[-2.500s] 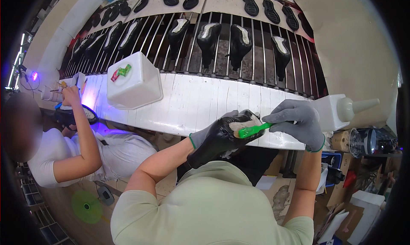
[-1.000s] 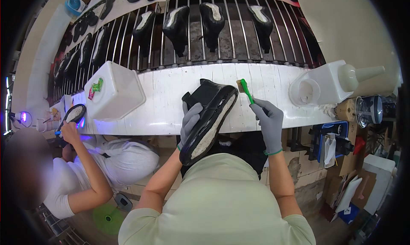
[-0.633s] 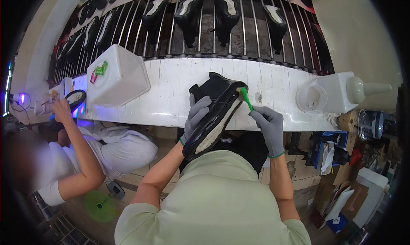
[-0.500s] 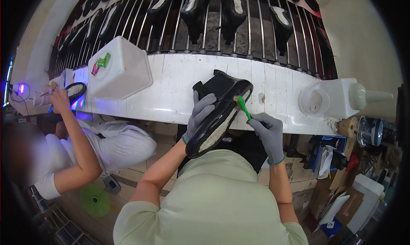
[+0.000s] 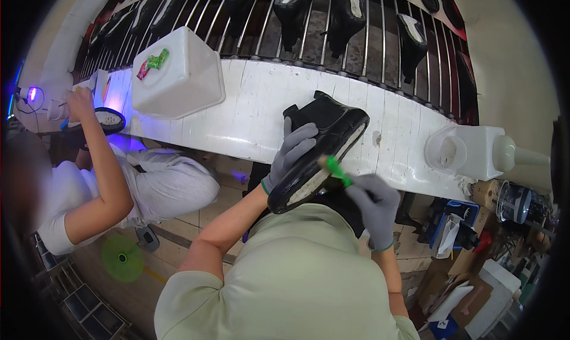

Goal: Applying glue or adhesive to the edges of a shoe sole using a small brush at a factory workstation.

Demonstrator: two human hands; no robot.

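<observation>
My gloved left hand [image 5: 293, 152] grips a black ankle boot [image 5: 332, 126] by its side, tilted so the pale underside [image 5: 310, 184] faces up toward me. The boot's upper end rests against the white table, and its lower end reaches past the table edge near my body. In my gloved right hand [image 5: 376, 205] is a small brush with a green handle [image 5: 338, 170]. Its light bristles sit at the edge of the boot's underside; motion blur hides whether they touch.
White table [image 5: 255, 111] runs across in front. An upturned white container [image 5: 175, 82] stands left, a white jug with a cup-like opening [image 5: 475, 152] right. Beyond, several boots lie on a metal roller rack [image 5: 380, 31]. At left, a co-worker's hand [image 5: 81, 104] works beside another sole.
The brush has moved down along the boot's underside toward its near end, with my right hand lower and blurred. My left hand still holds the boot. The whole view has shifted slightly.
</observation>
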